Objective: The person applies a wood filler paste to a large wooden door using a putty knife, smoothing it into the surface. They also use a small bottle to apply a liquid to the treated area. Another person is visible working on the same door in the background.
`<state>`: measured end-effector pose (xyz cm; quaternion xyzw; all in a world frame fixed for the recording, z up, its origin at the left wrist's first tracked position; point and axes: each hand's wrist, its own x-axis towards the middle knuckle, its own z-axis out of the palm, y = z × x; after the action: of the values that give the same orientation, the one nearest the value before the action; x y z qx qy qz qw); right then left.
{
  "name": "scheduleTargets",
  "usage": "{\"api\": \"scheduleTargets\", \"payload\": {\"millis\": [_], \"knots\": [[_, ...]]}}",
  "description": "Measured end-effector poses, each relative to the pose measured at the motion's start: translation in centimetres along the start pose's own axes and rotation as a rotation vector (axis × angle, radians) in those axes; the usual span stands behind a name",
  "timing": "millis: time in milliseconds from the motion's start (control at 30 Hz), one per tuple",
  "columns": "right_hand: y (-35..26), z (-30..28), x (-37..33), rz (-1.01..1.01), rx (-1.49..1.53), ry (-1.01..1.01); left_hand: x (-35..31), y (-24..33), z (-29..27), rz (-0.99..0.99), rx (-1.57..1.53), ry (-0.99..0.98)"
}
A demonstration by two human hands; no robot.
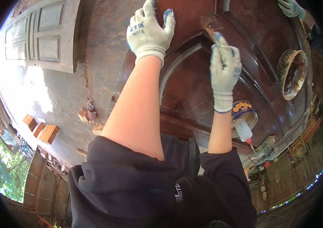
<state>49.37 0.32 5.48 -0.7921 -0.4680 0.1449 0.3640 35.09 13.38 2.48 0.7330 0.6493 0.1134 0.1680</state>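
Observation:
A dark red-brown, glossy wooden door panel (192, 79) with curved raised mouldings lies before me. My left hand (150, 32), in a white knit glove with blue on the fingers, rests at its far left part, thumb spread from the fingers. At the moulding right of centre is my right hand (225, 64), in a matching glove. Its index finger points forward and the other fingers are curled. A small reddish-brown scrap (209, 32) shows at that fingertip, apparently pinched there; its material is unclear.
On the panel's right sits a crusted basin (284, 70). Nearer are a blue-labelled tin (241, 108) and a white squeeze bottle (243, 129) with a red tip. Another person's gloved hand (290, 7) is at the far right. A pale door (49, 30) and wood blocks (48, 133) lie left.

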Motion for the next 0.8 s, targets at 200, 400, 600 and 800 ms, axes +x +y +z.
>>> {"api": "scheduleTargets", "payload": {"millis": [200,400,600,800], "knots": [[0.3,2.4,-1.5,-0.048,-0.254,0.047,0.1,0.2,-0.2,0.002,0.000,-0.017],[-1.8,2.7,-3.0,0.083,-0.340,0.039,0.1,0.1,-0.3,-0.005,-0.005,-0.030],[-2.6,3.0,-2.1,0.067,-0.303,0.084,0.3,0.2,0.0,0.013,-0.011,-0.006],[-3.7,2.9,-2.5,0.143,-0.261,0.067,0.1,0.1,-0.2,-0.007,0.015,-0.033]]}}
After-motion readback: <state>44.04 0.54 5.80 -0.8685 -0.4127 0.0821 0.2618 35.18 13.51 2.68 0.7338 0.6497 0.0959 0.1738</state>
